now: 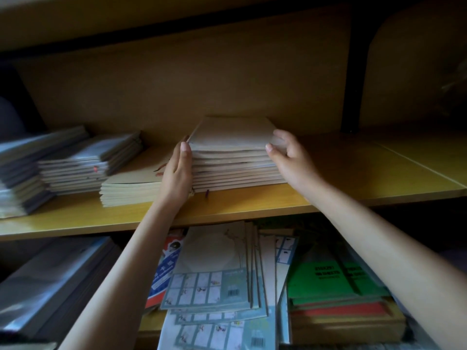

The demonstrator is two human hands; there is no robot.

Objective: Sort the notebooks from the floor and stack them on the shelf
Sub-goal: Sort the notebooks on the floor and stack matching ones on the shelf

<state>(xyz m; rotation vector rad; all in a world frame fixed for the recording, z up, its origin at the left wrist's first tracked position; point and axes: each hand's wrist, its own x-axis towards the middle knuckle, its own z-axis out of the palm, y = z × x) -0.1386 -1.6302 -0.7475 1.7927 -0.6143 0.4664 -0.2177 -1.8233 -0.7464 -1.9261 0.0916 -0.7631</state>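
Observation:
A tall stack of beige notebooks (233, 152) stands on the yellow wooden shelf (353, 178), near its middle. My left hand (177, 173) presses flat against the stack's left side, fingers straight and pointing up. My right hand (288, 155) rests on the stack's right front corner, with the fingers lying over the top notebook. A lower beige stack (131, 188) sits just left of my left hand. Further left stand two stacks with grey covers (88, 160).
Below the shelf lie loose notebooks: pale blue ones with grids (209, 291), beige ones (214, 246), green ones on a red and brown pile (336, 281), and grey ones (50, 281) at the left. A dark upright post (353, 72) stands behind the shelf's right part.

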